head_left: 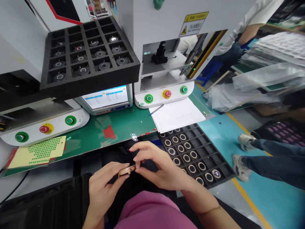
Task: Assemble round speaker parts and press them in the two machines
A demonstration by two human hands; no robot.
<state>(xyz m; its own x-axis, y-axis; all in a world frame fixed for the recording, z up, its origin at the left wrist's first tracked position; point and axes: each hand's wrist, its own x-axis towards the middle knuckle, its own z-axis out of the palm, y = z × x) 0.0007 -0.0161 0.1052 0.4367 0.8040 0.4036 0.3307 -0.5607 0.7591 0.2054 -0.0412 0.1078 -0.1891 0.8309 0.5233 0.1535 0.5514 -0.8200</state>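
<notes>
Left hand [105, 183] pinches gold case [125, 171], lower middle; right hand [158, 167] pinches its edge; case looks mid-work. Lower-right tray [213, 155] part-filled (done or waiting, can't tell).

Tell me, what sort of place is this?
Probably a factory workshop. There's a white machine with a red push button, a warning label on its front, and a black tray holding rows of look-alike round parts.
</notes>
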